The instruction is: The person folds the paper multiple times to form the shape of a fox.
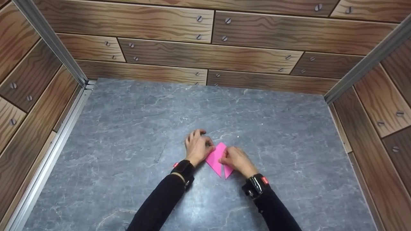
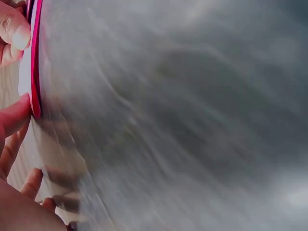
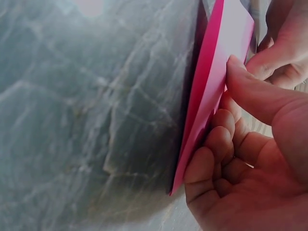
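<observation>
A bright pink sheet of folded paper (image 1: 215, 158) lies on the grey surface between the two hands, one corner pointing away and two tips toward the person. At its left edge, my left hand (image 1: 197, 147) pinches the paper with thumb and index finger, the other fingers spread to the side. From the other side my right hand (image 1: 237, 160) grips the right flap, covering part of it. The right wrist view shows the right thumb (image 3: 255, 89) on the paper's upper face, with curled fingers along its edge. Pink layers (image 3: 204, 82) stand slightly apart there.
The grey marbled surface (image 1: 144, 112) extends around the hands. Wood-patterned walls (image 1: 160, 51) stand at the back and both sides, with metal rails (image 1: 51, 41) at the corners. Dark bands (image 1: 184, 170) circle both wrists.
</observation>
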Tool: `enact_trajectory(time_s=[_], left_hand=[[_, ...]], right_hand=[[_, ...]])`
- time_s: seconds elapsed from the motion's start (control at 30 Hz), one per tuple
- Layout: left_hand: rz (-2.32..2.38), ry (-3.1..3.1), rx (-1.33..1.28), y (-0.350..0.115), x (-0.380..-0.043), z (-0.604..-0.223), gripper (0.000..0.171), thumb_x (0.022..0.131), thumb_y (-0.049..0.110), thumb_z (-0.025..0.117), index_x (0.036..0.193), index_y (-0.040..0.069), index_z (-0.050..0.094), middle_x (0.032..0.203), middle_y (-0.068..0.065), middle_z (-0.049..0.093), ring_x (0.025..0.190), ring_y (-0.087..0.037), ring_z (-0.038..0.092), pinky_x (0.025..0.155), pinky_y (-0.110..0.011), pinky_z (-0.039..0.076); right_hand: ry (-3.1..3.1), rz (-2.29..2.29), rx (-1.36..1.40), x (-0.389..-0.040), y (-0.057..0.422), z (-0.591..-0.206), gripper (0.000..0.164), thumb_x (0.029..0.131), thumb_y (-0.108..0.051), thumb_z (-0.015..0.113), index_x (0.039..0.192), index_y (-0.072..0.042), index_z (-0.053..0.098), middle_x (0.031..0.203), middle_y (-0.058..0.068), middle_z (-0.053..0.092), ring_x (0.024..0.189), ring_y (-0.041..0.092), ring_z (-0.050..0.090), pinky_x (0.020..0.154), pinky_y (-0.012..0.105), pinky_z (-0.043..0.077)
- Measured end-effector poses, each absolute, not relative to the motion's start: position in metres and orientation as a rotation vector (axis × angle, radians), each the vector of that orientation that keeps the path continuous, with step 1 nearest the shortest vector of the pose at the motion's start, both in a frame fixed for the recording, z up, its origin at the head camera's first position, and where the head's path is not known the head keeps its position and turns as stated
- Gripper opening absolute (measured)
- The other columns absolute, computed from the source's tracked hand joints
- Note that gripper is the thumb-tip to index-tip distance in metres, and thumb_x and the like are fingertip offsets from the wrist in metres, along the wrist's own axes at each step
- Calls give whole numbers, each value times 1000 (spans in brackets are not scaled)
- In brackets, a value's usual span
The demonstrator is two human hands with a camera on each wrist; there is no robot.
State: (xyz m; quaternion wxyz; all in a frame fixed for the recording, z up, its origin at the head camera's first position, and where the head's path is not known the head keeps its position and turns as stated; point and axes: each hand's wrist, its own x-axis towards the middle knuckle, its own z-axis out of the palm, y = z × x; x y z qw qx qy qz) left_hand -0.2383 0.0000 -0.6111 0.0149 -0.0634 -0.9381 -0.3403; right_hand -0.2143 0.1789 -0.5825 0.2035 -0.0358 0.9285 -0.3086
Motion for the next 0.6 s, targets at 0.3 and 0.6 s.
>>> enact_trajectory(time_s=[0.3, 0.6], left_hand=[[-975, -2919, -77, 18, -246, -614, 15, 83, 32, 86, 79, 22, 76, 140, -6, 55, 140, -30, 42, 118, -68, 15], [-974, -2896, -9, 28, -251, -617, 17, 83, 29, 86, 75, 22, 73, 142, -6, 54, 145, -32, 35, 119, -70, 9]], right_hand=[[2604, -853, -125, -214, 178, -583, 20, 89, -16, 80, 79, -12, 63, 75, 1, 61, 68, 15, 58, 60, 27, 51], [2602, -846, -111, -215, 178, -581, 20, 90, -17, 80, 78, -12, 64, 74, 0, 62, 66, 14, 59, 58, 26, 50]])
